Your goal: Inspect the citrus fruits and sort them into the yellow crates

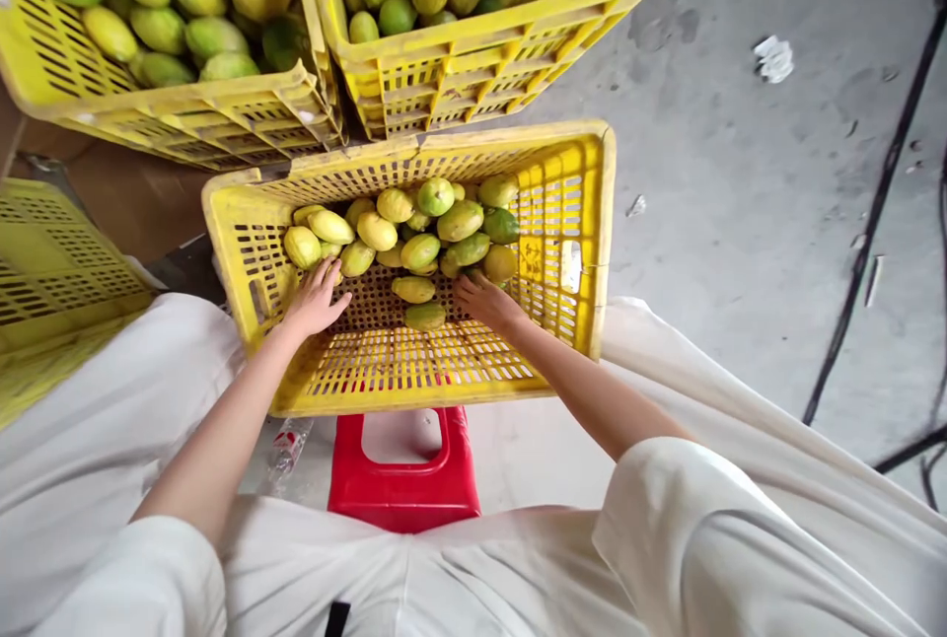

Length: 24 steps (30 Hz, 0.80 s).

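Note:
A yellow plastic crate (pixel 414 390) stands before me with lemons (pixel 377 231) heaped along its far side, ranging from yellow to green. My left hand (pixel 317 300) is in the crate's left part, thumb spread from the fingers, fingertips touching the nearest yellow lemons. My right hand (pixel 484 302) reaches in from the right, its fingers bent over a dark green lemon (pixel 472 274) that is partly hidden by them. Between the hands, two lemons, one yellowish (pixel 412 289) and one greener (pixel 424 317), lie apart on the perforated crate bottom.
Two fuller yellow crates, left (pixel 155 114) and right (pixel 488 45), stand beyond mine. Another yellow crate (pixel 66 262) is at far left. Below the crate's near edge are a red stool (pixel 403 499) and a plastic bottle (pixel 287 448). A black cable (pixel 873 223) crosses the floor.

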Each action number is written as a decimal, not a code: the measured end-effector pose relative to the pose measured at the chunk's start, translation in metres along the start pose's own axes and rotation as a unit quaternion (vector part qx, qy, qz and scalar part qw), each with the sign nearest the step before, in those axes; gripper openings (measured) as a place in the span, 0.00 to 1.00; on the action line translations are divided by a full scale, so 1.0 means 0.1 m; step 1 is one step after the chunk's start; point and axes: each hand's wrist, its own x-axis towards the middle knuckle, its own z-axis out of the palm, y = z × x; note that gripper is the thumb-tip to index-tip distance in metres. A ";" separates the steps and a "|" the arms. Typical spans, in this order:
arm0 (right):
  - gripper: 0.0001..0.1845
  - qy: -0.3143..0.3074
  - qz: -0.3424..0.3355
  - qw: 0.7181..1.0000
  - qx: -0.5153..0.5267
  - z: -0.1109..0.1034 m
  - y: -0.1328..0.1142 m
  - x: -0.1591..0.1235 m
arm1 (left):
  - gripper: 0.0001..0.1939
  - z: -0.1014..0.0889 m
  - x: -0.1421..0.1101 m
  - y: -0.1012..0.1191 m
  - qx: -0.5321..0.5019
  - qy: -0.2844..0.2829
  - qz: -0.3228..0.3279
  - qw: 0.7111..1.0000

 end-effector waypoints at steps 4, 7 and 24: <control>0.31 0.020 0.016 1.000 0.006 0.06 0.03 0.00 | 0.36 0.09 0.11 0.07 0.077 -0.019 -0.067 0.995; 0.30 0.021 0.018 1.000 0.008 0.05 0.03 0.04 | 0.35 0.22 0.12 0.09 0.107 -0.007 -0.077 0.991; 0.21 0.062 0.137 0.988 0.043 -0.24 -0.11 0.32 | 0.24 -0.01 0.38 0.35 -0.613 0.209 -0.191 0.737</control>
